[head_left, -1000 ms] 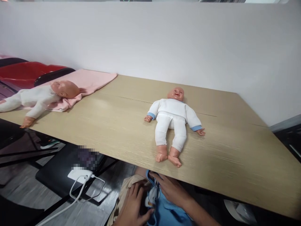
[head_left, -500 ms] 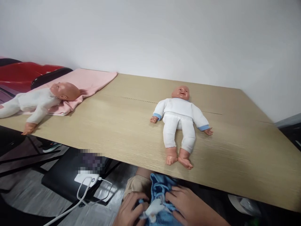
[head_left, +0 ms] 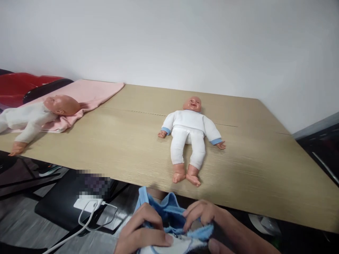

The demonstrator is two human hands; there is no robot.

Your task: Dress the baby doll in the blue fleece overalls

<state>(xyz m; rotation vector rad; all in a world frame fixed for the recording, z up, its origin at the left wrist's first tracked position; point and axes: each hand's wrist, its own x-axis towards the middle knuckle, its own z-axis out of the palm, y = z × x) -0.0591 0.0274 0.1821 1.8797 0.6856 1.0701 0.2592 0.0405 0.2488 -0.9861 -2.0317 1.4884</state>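
Note:
Below the table's near edge, my left hand [head_left: 141,233] and my right hand [head_left: 212,225] both grip a small blue and white garment [head_left: 169,215], fingers curled into its fabric. A baby doll [head_left: 189,135] in a white suit with blue cuffs lies on its back in the middle of the wooden table [head_left: 119,148], feet toward me, just beyond my hands. A second doll [head_left: 34,118] in white lies at the table's left end, its head resting on a pink cloth [head_left: 87,93].
A white wall runs behind the table. At the far left stand a red chair [head_left: 18,84] and a dark one. Under the table on the left sit a black seat with a white charger and cable [head_left: 88,208].
My hands have lifted the blue garment higher and spread it between them. The view has shifted slightly, so the dolls sit a little further left in the picture.

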